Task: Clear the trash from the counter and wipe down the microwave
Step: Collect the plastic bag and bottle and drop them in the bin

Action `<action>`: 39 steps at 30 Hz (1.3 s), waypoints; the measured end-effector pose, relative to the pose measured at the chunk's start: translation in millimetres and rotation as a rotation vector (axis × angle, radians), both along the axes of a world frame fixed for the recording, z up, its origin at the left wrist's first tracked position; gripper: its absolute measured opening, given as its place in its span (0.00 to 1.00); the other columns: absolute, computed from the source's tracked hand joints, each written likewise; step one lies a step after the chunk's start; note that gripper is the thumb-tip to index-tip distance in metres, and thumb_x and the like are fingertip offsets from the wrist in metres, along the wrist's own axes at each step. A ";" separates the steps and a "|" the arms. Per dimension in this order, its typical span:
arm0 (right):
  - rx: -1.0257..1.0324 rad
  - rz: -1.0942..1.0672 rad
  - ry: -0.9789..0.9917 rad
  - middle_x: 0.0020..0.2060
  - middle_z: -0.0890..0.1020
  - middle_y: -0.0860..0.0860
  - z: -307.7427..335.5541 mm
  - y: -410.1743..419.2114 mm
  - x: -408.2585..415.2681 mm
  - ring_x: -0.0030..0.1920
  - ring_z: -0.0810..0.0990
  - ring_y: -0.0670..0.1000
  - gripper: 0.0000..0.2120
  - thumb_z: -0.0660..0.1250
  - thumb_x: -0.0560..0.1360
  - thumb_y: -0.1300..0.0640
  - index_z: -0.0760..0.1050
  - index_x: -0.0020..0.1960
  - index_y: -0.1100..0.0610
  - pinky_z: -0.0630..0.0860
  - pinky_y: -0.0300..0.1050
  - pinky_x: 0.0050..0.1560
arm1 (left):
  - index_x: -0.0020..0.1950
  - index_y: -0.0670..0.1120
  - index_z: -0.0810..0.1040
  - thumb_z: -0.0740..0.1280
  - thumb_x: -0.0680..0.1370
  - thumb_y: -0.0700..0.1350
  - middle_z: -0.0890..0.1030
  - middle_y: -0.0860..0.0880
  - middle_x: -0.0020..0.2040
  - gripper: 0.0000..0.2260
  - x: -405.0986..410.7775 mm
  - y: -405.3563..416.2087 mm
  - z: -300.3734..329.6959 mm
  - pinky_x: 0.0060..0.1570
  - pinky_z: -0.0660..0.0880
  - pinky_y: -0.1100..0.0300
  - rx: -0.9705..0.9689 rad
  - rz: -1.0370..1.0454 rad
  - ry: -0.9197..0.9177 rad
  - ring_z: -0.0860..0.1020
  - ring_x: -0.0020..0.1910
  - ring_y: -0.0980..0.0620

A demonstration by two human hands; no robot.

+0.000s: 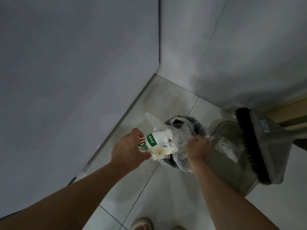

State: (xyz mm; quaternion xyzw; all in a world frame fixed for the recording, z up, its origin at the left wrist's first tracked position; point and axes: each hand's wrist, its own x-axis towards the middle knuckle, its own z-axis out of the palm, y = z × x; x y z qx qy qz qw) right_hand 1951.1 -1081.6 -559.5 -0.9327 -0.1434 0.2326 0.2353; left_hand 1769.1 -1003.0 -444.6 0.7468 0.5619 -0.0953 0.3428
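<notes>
Your left hand [128,149] grips the white green-labelled plastic bottle [153,141] above the dark lined bin [197,128], right hand [197,147] pinching the clear crinkled bag [180,136]: widen it, then drop.

- Left hand [128,149]: bare; no glove, ring or watch visible.
- Right hand [197,149]: bare, likewise unadorned.
- Both forearms: uncovered along their whole visible length; no sleeve edge in frame.
- Feet: pale beige open-toed slippers [142,223], toes exposed, partly cropped by bottom edge.
</notes>
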 end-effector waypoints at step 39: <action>0.134 0.150 0.361 0.65 0.71 0.54 -7.6 -61.1 39.2 0.64 0.72 0.53 0.23 0.63 0.75 0.67 0.65 0.69 0.58 0.69 0.42 0.60 | 0.66 0.48 0.68 0.74 0.69 0.47 0.74 0.47 0.61 0.28 113.9 -28.2 -140.3 0.55 0.72 0.52 0.180 -0.245 0.090 0.72 0.61 0.46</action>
